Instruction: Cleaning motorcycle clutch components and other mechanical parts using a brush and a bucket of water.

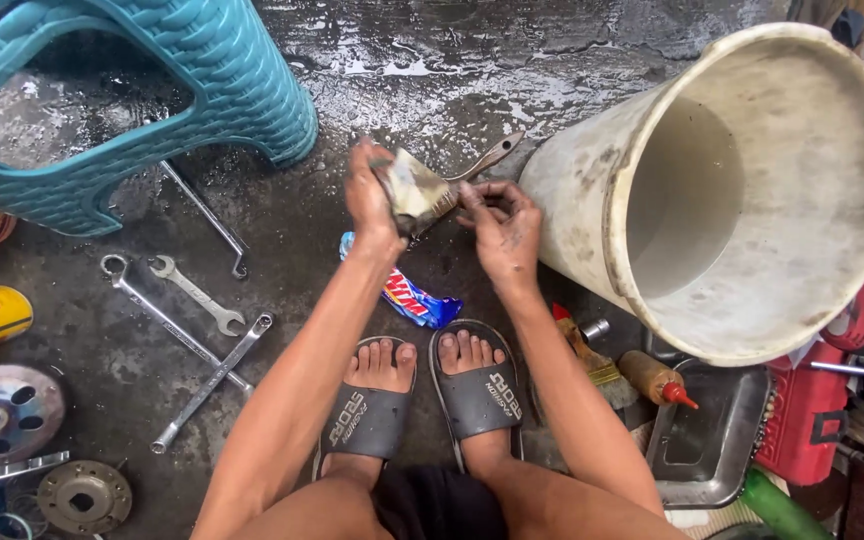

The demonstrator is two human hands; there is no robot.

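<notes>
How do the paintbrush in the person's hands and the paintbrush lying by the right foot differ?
The held paintbrush is raised off the ground in both hands, bristles pale and dirty; the lying paintbrush rests untouched on the floor, bristles yellowish, its handle red-tipped. Both have wooden handles.

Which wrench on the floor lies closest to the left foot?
The long wrench crossing another wrench, its ring end nearest the left foot; the others lie farther left.

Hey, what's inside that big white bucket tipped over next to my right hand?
The white bucket lies tilted with its mouth open toward the camera. Its stained inner wall and flat bottom show, and nothing is visible inside. The lower inner side near the rim is hidden from view.
</notes>
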